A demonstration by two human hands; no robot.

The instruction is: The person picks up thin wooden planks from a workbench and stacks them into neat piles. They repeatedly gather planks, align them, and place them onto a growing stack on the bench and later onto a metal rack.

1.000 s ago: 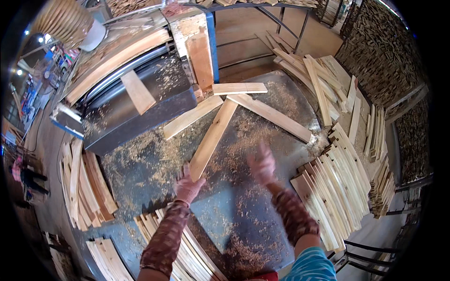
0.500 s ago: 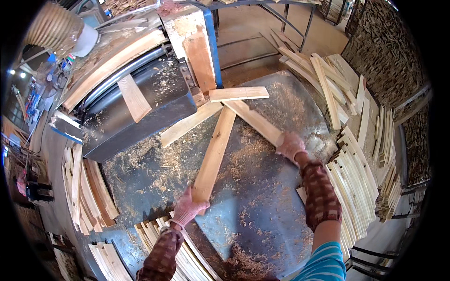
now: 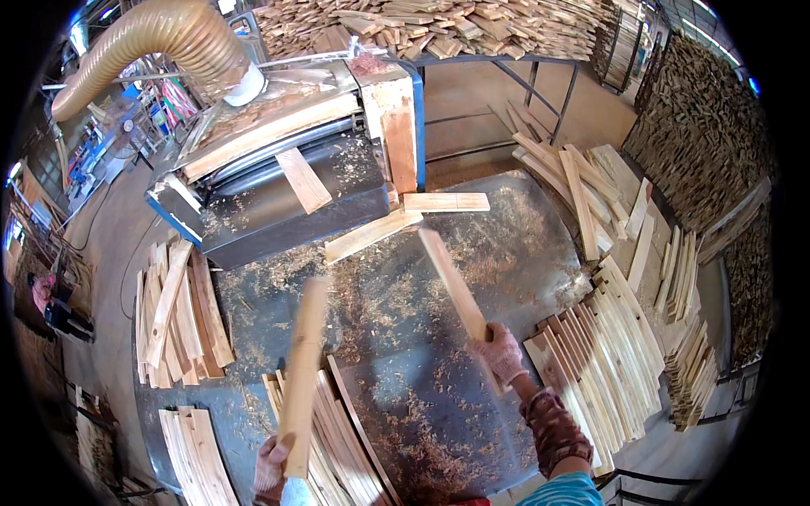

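My left hand [image 3: 271,465], in a pink knit glove, grips the near end of a wooden board [image 3: 304,371]. That board stands nearly lengthwise away from me, above a row of stacked boards at the front of the table. My right hand [image 3: 499,351], gloved alike, is closed on a second wooden board [image 3: 452,282], which slants away to the left over the sawdust-strewn metal table [image 3: 396,363]. Two short boards lie by the machine: a flat one [image 3: 447,202] and a slanted one [image 3: 373,235]. Another board [image 3: 304,180] rests on the machine's bed.
A planer-like machine [image 3: 295,223] with a ribbed hose [image 3: 160,42] stands at the far left. Board stacks sit at the left [image 3: 181,316], front left [image 3: 200,455] and right [image 3: 599,354] of the table. Loose boards [image 3: 582,198] lie at the far right. A person [image 3: 55,308] is at far left.
My left hand has drawn its board nearer and to the left. My right hand has pulled its board nearer, away from the short boards. The view has shifted too.
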